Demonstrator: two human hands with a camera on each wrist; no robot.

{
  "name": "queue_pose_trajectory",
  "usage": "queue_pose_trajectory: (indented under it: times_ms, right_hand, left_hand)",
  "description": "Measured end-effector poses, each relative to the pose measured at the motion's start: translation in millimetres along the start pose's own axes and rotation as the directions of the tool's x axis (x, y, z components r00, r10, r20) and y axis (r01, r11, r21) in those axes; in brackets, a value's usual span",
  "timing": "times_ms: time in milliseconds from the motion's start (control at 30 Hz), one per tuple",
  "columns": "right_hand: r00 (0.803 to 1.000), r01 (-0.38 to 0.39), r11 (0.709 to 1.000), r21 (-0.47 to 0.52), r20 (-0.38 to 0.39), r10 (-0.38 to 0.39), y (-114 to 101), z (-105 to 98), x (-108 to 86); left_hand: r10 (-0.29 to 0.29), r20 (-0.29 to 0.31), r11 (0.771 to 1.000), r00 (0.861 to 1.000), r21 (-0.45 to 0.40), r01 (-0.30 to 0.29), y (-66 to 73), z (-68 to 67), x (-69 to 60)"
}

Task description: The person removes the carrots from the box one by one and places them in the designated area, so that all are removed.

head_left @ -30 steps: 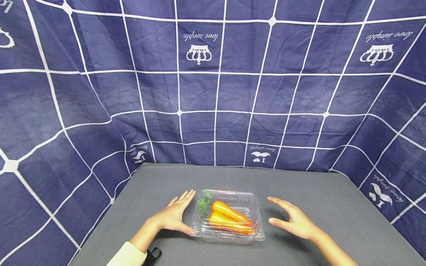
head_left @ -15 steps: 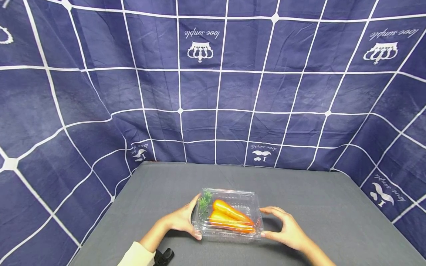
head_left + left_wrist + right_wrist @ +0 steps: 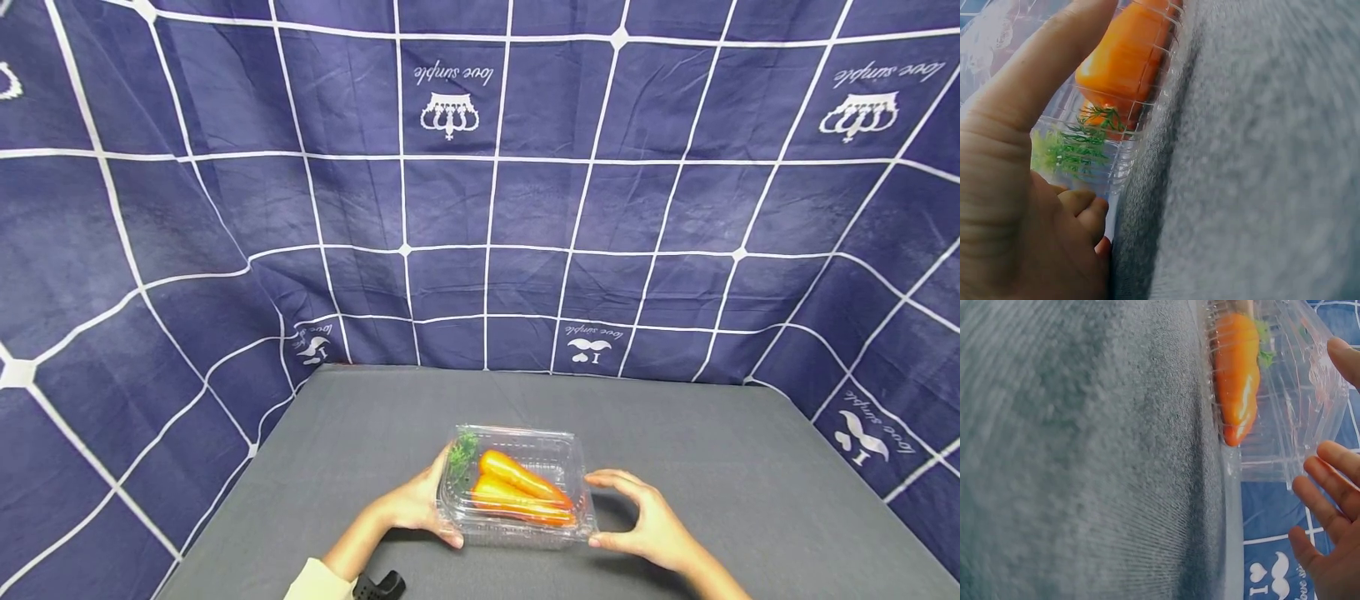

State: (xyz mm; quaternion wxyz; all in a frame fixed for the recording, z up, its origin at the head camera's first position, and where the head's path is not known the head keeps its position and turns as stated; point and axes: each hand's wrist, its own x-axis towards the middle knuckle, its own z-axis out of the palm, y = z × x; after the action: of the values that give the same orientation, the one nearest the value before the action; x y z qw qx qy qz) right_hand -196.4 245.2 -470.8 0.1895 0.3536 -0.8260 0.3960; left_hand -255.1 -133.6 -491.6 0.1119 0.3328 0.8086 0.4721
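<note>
A clear plastic container (image 3: pixel 517 537) with its lid down stands on the grey table, holding orange, pepper-like vegetables (image 3: pixel 512 482) and a feathery green sprig (image 3: pixel 462 452). My left hand (image 3: pixel 415 502) grips its left side, thumb at the near corner and fingers partly hidden behind the side. In the left wrist view, that hand (image 3: pixel 1004 169) lies against the container beside the sprig (image 3: pixel 1072 150). My right hand (image 3: pixel 651 522) is at the right side, fingertips and thumb at the edge; in the right wrist view its fingers (image 3: pixel 1322 503) are spread by the lid.
The grey table (image 3: pixel 675 433) extends around the container. Behind and at both sides hangs a blue cloth (image 3: pixel 540 208) with white grid lines and printed motifs. A black band (image 3: pixel 381 586) shows at my left wrist beside a cream sleeve (image 3: pixel 322 581).
Both hands have moved inward from beside the container to its sides. The left hand has taken hold of the left side. The container has barely moved in the view.
</note>
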Motion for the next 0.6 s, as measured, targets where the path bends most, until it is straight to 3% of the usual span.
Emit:
queue_pose_trajectory:
  times_ms: [233, 600]
  right_hand:
    - [1.0, -0.001, 1.0, 0.008, 0.009, 0.001, 1.0, -2.6, -0.3]
    - [1.0, -0.013, 1.0, -0.016, 0.024, 0.013, 2.8, -7.2, 5.5]
  left_hand:
    - [0.001, -0.034, 0.999, 0.999, -0.049, -0.003, -1.7, 4.7, -1.6]
    - [-0.016, -0.051, 0.999, 0.999, -0.046, 0.013, -1.9, 6.9, -2.6]
